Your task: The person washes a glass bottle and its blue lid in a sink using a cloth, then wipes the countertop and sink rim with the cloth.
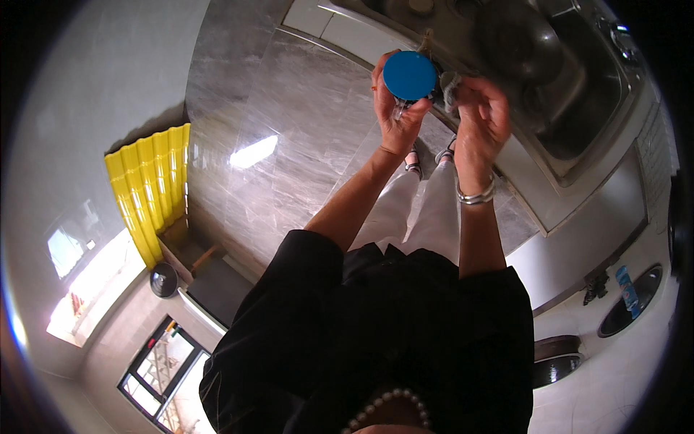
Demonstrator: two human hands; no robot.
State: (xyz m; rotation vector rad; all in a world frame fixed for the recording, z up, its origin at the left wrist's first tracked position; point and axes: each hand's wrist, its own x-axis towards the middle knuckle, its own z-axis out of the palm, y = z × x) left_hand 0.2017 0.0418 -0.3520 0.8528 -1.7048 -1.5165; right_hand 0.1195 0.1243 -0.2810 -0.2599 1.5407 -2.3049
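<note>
My left hand [401, 119] grips a container whose round blue lid [409, 75] faces up at me; its body is mostly hidden under the lid, with a clear part showing by my palm. Close on its right, my right hand [482, 108] holds a small greyish crumpled cloth or scrubber [449, 91] between thumb and fingers. Both hands are raised near the front edge of the counter, beside the steel sink [591, 135].
A dark wok or pan [518, 43] lies at the sink. Below right, a blue packet [627, 292] rests on a dark round surface. Yellow corrugated sheeting [154, 184] leans at the left wall, above a grey-topped cabinet [217, 290]. My feet stand on the grey tiled floor [282, 130].
</note>
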